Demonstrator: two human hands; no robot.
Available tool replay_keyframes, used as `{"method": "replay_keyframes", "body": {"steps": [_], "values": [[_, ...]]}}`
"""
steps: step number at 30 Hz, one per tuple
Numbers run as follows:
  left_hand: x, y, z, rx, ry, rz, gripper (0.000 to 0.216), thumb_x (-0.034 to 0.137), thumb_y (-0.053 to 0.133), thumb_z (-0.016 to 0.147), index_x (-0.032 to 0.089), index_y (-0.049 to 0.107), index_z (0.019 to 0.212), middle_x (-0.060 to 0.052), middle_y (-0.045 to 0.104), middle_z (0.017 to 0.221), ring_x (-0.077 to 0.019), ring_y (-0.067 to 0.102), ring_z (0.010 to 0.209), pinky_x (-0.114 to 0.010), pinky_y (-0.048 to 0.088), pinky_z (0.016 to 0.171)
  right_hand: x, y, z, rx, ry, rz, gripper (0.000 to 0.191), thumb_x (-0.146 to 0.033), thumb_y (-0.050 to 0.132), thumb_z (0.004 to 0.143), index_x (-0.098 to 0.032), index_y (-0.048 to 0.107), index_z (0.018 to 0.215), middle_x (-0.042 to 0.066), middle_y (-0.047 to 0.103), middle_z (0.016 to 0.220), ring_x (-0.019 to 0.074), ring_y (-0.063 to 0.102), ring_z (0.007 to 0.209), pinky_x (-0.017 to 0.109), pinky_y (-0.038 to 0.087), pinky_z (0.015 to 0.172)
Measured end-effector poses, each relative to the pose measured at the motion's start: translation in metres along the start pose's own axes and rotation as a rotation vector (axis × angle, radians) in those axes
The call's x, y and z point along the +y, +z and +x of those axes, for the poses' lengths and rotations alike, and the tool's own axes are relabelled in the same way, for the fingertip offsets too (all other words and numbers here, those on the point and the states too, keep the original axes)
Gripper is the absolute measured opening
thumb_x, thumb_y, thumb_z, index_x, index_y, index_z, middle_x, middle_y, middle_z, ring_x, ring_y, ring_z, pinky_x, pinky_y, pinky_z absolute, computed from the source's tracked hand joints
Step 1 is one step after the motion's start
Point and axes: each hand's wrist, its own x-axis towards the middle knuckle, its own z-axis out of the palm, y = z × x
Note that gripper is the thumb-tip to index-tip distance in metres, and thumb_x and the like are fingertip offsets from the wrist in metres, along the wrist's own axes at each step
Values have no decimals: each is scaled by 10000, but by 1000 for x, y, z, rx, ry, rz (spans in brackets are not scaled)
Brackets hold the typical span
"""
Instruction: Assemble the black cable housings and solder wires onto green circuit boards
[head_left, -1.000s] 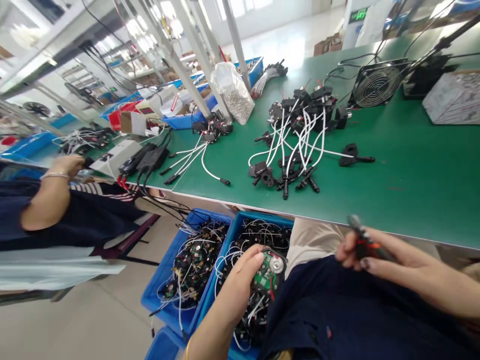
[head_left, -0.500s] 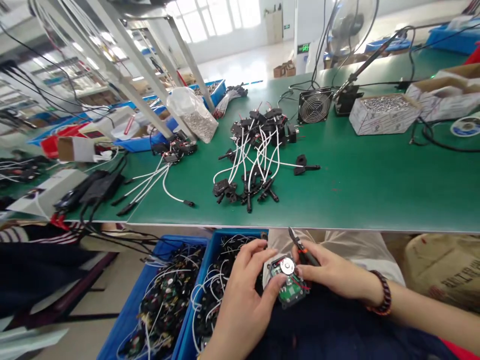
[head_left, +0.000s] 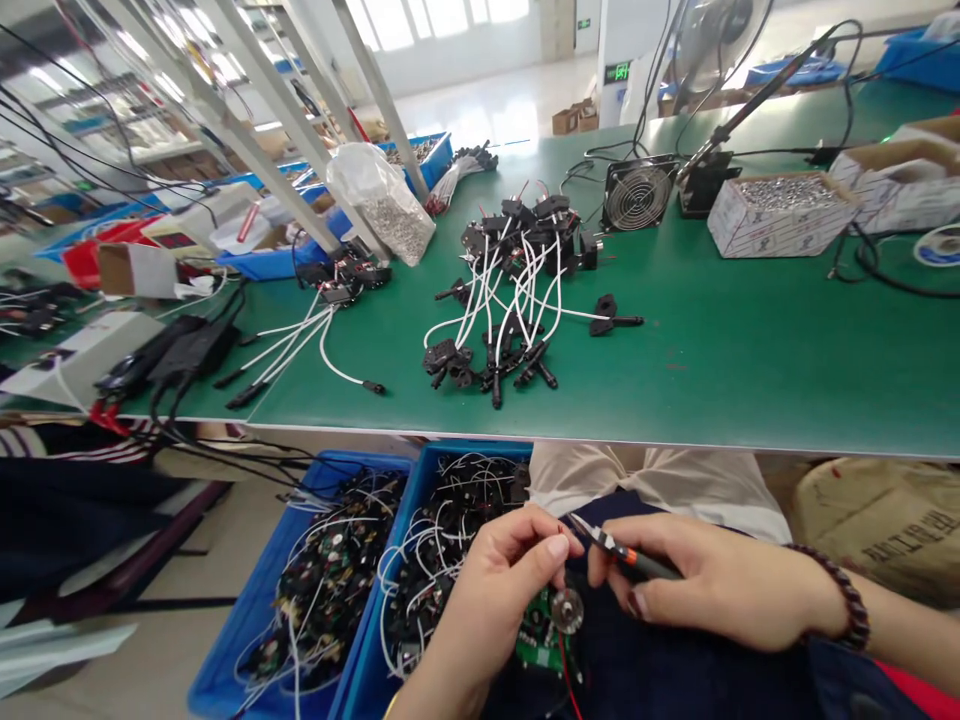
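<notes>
My left hand [head_left: 499, 590] is closed in a pinch, with a thin dark red wire [head_left: 560, 530] showing at the fingertips. Below those fingers hangs a green circuit board [head_left: 541, 650], partly hidden by the hand. A round metal disc part [head_left: 567, 610] is beside the board, and a red wire [head_left: 568, 680] trails down. In my right hand [head_left: 697, 575] lies a pair of pliers [head_left: 630, 558] with orange and black handles. Its pointed jaws are just right of the left fingertips, close to the wire; whether they touch it I cannot tell.
On the green bench [head_left: 735, 350] lies a pile of black housings with white cables [head_left: 517, 250]. A small fan [head_left: 637, 195] and a box of small metal parts [head_left: 780, 215] stand behind. Two blue bins [head_left: 217, 640] full of wired parts are below, left of my lap.
The board has tipped and dropped lower under my left hand, which now pinches a wire instead of the housing. The pliers have turned, their jaws now pointing toward the left fingertips.
</notes>
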Motion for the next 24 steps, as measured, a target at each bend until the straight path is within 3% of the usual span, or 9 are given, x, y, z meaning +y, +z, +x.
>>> {"method": "replay_keyframes", "body": {"steps": [9,14,16,18,21,23,24], "values": [[0,5,0,-63,16,159,259,405,720,827,171,723,715,-29,633,732,-161,519,702,-274,374,677,-11,-6,-4,-56,73,-94,303,-200,526,759,-197,663,1029,4,630,879,178,553,807,283,425,738],[12,0,0,3,87,-52,225,373,754,820,189,702,702,-15,605,683,-158,560,716,-264,453,706,-5,-9,-6,-35,37,-34,282,-210,535,794,-198,639,1056,7,612,898,171,533,811,285,436,756],[38,-9,2,91,225,-165,208,336,766,812,201,684,676,-10,589,689,-161,586,761,-277,516,767,0,-13,-8,15,17,-6,272,-231,540,825,-190,635,1076,17,618,920,176,537,829,296,447,781],[82,-18,8,178,427,-211,203,304,767,818,210,659,675,-6,571,721,-161,590,788,-303,569,800,7,-21,-11,107,-7,13,276,-261,548,851,-184,639,1099,26,618,927,181,538,842,309,452,801],[172,-20,32,307,746,-196,196,259,658,929,190,641,747,-16,560,821,-166,599,856,-444,595,963,16,-40,-17,285,-54,76,304,-340,580,873,-180,652,1121,35,605,908,193,536,839,327,465,797],[235,-12,63,410,874,-154,250,162,485,1026,124,581,798,-11,513,823,-152,607,914,-515,529,1051,21,-56,-20,415,-84,170,352,-410,621,860,-177,661,1120,41,598,882,204,551,817,345,481,782],[262,-5,83,430,861,-143,236,91,439,1029,116,524,811,5,471,816,-158,619,1012,-511,497,1078,23,-64,-22,481,-99,216,381,-441,644,848,-175,666,1120,45,601,875,211,563,812,358,490,781]]}}
